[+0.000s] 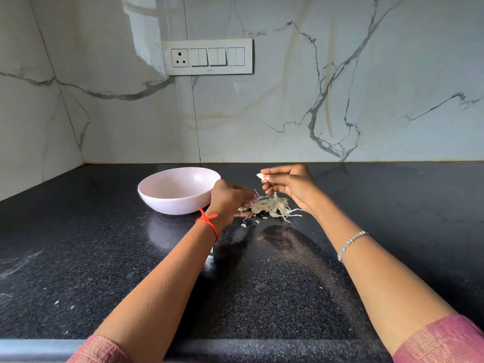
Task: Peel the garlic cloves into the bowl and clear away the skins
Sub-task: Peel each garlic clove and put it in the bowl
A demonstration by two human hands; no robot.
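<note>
A pale pink bowl stands on the black counter, left of centre. To its right lies a loose heap of dry garlic skins. My left hand is low beside the bowl, its fingertips in the left edge of the heap; what they hold is hidden. My right hand is raised above the heap and pinches a small white garlic clove between thumb and forefinger. The bowl's contents cannot be made out from this angle.
The speckled black counter runs to a marble wall behind and a corner at the left. A switch panel is on the wall. A few skin flakes lie in front of the heap.
</note>
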